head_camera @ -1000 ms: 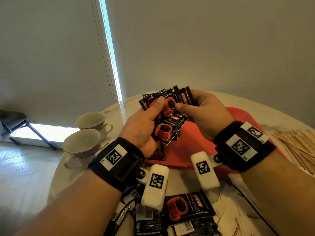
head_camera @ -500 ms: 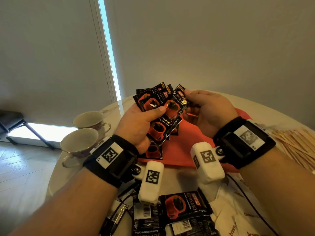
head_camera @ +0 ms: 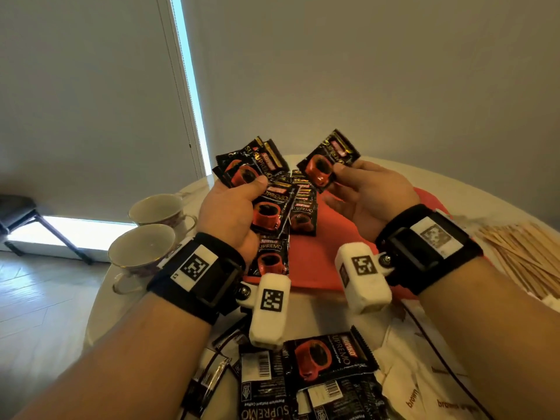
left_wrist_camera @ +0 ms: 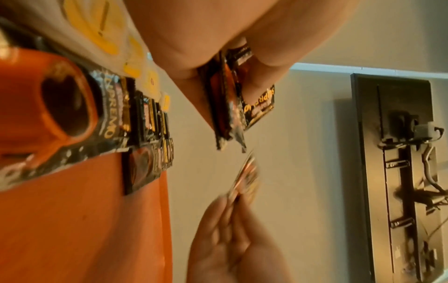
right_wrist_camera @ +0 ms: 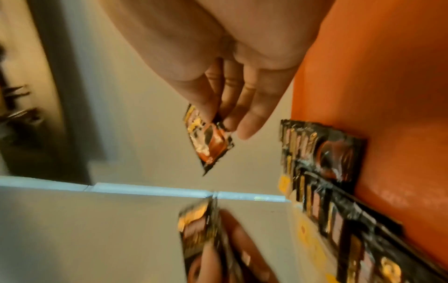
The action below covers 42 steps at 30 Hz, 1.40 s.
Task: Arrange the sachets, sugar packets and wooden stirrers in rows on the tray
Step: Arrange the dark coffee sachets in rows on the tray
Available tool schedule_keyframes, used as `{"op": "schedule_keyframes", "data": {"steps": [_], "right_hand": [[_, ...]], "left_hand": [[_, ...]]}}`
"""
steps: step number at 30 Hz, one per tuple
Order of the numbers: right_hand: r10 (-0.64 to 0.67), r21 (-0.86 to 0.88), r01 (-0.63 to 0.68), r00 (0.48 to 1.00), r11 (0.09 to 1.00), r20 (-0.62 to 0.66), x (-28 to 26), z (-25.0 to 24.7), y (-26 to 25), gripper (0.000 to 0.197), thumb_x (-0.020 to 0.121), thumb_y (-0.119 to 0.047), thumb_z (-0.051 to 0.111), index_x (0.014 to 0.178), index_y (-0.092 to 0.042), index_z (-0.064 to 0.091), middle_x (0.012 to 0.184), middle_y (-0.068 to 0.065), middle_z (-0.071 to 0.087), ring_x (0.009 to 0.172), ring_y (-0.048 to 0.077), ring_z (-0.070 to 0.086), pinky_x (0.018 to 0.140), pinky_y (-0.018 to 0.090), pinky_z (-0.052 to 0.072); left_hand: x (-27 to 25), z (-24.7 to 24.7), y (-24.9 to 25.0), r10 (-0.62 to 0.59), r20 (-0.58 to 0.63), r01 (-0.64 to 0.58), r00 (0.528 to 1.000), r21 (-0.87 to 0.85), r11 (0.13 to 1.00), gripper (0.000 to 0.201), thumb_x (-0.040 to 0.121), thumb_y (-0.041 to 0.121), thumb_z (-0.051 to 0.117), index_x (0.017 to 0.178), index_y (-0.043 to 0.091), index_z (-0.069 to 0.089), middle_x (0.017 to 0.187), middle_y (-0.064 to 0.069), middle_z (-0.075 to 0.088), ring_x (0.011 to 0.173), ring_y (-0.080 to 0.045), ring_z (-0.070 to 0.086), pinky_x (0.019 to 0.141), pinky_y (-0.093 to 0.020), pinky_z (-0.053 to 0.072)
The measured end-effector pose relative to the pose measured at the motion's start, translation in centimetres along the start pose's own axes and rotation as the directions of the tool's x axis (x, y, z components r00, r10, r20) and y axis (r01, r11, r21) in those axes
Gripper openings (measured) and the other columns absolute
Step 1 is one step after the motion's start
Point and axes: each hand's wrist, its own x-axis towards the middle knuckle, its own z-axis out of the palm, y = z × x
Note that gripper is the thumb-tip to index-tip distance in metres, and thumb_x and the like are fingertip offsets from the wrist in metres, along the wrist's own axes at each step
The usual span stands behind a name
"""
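My left hand [head_camera: 239, 201] grips a fanned stack of black coffee sachets [head_camera: 251, 165] above the red tray [head_camera: 321, 237]; from the left wrist, the stack of sachets [left_wrist_camera: 225, 107] shows edge-on under the thumb. My right hand [head_camera: 363, 189] pinches a single sachet [head_camera: 328, 160] held apart to the right, and that single sachet [right_wrist_camera: 208, 139] appears between thumb and fingers in the right wrist view. A row of sachets [head_camera: 300, 213] lies along the tray's left side. Wooden stirrers [head_camera: 521, 253] are piled at the right. White sugar packets [head_camera: 424, 389] lie near me.
Two teacups [head_camera: 142, 253] stand left of the tray on the round white table [head_camera: 454, 195]. More loose sachets [head_camera: 327, 362] lie at the near edge by the sugar packets. A thin black cable [head_camera: 439, 353] crosses the packets.
My right hand has pulled one sachet off the stack and moved it away to the right. The left hand keeps its hold on the remaining stack.
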Motion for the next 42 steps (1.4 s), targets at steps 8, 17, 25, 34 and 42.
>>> {"op": "schedule_keyframes", "data": {"steps": [8,17,25,34,42], "right_hand": [[0.326,-0.470,-0.366,0.930,0.803,-0.167,1.6,-1.7,2.1,0.007,0.094,0.005,0.058,0.095,0.000,0.063,0.078,0.011,0.065,0.065,0.019,0.062,0.063,0.033,0.056],[0.315,-0.601,-0.343,0.936,0.722,-0.155,1.5,-0.3,1.8,0.005,0.093,0.005,0.065,0.089,0.004,0.066,0.080,0.013,0.067,0.072,0.020,0.065,0.082,0.034,0.057],[0.334,-0.618,-0.366,0.927,0.696,-0.172,1.5,0.4,1.9,0.009,0.092,0.003,0.068,0.099,0.007,0.067,0.083,0.013,0.068,0.070,0.018,0.065,0.074,0.030,0.058],[0.200,-0.498,-0.228,0.974,0.837,-0.111,0.5,-0.1,1.3,0.008,0.093,-0.013,0.072,0.092,-0.007,0.067,0.076,0.006,0.067,0.069,0.017,0.066,0.072,0.033,0.060],[0.191,-0.593,-0.017,0.954,0.805,0.232,-2.5,1.9,0.9,0.027,0.080,-0.025,0.084,0.093,-0.007,0.069,0.075,0.009,0.063,0.065,0.019,0.064,0.064,0.033,0.056]], "left_hand": [[0.9,-0.9,0.5,0.090,-0.091,-0.084,0.992,0.068,0.994,0.017,0.095,0.005,0.070,0.106,0.017,0.067,0.096,-0.010,0.080,0.087,-0.033,0.079,0.081,-0.065,0.061],[1.3,-1.2,0.4,0.089,-0.111,-0.082,0.990,0.069,0.994,0.017,0.093,0.006,0.073,0.100,0.021,0.065,0.098,-0.009,0.080,0.091,-0.033,0.079,0.084,-0.065,0.060],[1.6,-1.3,0.3,0.040,-0.101,-0.037,0.994,0.036,0.999,0.020,0.091,0.006,0.073,0.105,0.019,0.067,0.098,-0.011,0.080,0.089,-0.035,0.079,0.083,-0.066,0.060],[1.2,-1.0,-0.1,-0.019,-0.051,0.019,0.999,-0.001,1.000,0.028,0.092,0.004,0.072,0.118,0.012,0.064,0.098,-0.015,0.080,0.082,-0.035,0.079,0.071,-0.055,0.062],[0.3,-0.1,-0.7,0.070,0.049,-0.073,0.996,0.064,0.995,0.023,0.096,0.004,0.066,0.117,0.015,0.068,0.102,-0.014,0.079,0.092,-0.037,0.078,0.078,-0.059,0.062]]}}
